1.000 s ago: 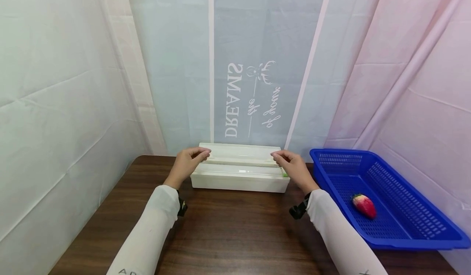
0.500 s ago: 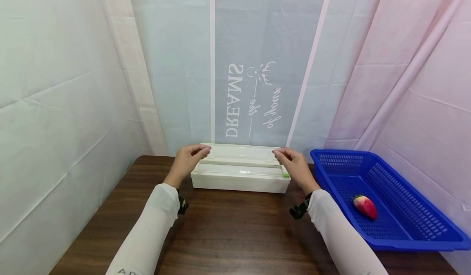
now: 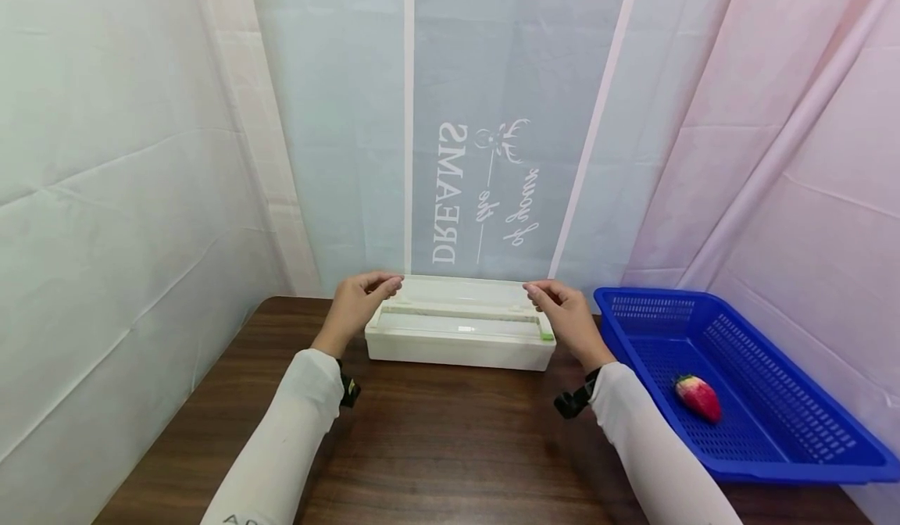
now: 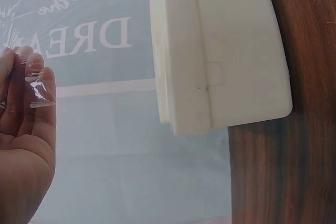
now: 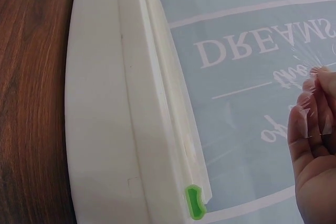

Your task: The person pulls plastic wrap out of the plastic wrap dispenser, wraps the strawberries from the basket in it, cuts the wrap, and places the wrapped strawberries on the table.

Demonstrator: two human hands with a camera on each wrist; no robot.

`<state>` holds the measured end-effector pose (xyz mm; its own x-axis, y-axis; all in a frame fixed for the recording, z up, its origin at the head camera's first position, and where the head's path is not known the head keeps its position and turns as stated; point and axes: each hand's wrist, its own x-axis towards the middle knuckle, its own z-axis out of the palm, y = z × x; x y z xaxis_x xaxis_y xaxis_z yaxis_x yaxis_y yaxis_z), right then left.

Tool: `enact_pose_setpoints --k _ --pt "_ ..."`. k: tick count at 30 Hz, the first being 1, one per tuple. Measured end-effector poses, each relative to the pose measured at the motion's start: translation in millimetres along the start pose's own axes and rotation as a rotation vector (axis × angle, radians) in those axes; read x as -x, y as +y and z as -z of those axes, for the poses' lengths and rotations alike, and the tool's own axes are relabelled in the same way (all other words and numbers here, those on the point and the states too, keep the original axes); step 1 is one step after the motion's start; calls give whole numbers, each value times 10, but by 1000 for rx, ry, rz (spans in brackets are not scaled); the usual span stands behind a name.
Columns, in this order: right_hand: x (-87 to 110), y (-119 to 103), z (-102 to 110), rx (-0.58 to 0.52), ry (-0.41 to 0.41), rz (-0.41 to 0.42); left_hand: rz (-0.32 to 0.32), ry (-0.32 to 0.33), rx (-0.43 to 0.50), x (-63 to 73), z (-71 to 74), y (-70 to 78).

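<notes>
A white cling film dispenser (image 3: 460,351) stands on the table with its lid (image 3: 460,291) raised at the back. Above its left end, my left hand (image 3: 354,310) pinches a corner of clear cling film (image 4: 39,92) between thumb and fingers. My right hand (image 3: 566,318) pinches the other corner above the right end; there the film (image 5: 302,124) bunches into fine creases at the fingertips. Between the hands the sheet is nearly invisible in the head view. A green slide cutter (image 5: 195,202) sits at the right end of the dispenser's edge.
To the right stands a blue plastic basket (image 3: 794,466) with a red and cream fruit (image 3: 698,398) in it. The dark wood table (image 3: 450,447) ends at a printed cloth backdrop (image 3: 351,158), with pale cloth on both sides.
Both hands have risen slightly above the dispenser, still pinching the film. The dispenser, basket and fruit have stayed in place.
</notes>
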<state>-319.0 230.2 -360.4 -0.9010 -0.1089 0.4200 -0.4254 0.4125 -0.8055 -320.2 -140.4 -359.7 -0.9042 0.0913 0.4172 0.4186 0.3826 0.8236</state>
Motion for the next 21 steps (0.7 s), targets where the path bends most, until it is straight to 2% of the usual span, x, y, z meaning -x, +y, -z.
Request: enact_pose_setpoints --k 6,8,13,15,21 --pt "0 -21 0 16 19 18 -8 0 -10 12 14 40" --pt "19 -107 4 23 18 13 -10 3 -11 10 18 52" --pt "6 -148 25 14 22 12 -24 19 -23 -5 35 88" --pt "-19 -90 32 -1 28 19 -31 25 -31 -11 43 101" --pt "-29 -120 39 -16 40 18 -36 34 -33 -33 55 131"
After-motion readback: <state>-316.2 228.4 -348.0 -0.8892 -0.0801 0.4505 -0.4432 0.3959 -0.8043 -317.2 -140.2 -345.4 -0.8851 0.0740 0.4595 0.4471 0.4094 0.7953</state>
